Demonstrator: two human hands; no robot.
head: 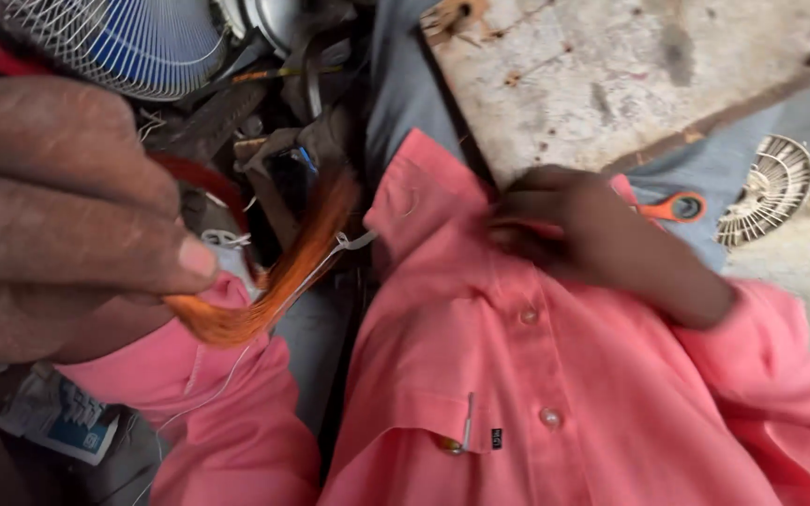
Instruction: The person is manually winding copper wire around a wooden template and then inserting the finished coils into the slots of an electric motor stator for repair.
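My left hand fills the left side, close to the camera. Its fingers and thumb pinch one end of a bundle of orange copper wire. The bundle curves up and to the right toward dark metal parts, and thin white threads are tied around it. My right hand is blurred and rests with bent fingers at the lower edge of my pink shirt. What it holds, if anything, is hidden.
A fan with blue blades and a white wire guard lies at top left. A worn wooden board sits at top right. An orange-handled tool and a white round grille piece lie right. A blue-and-white packet lies lower left.
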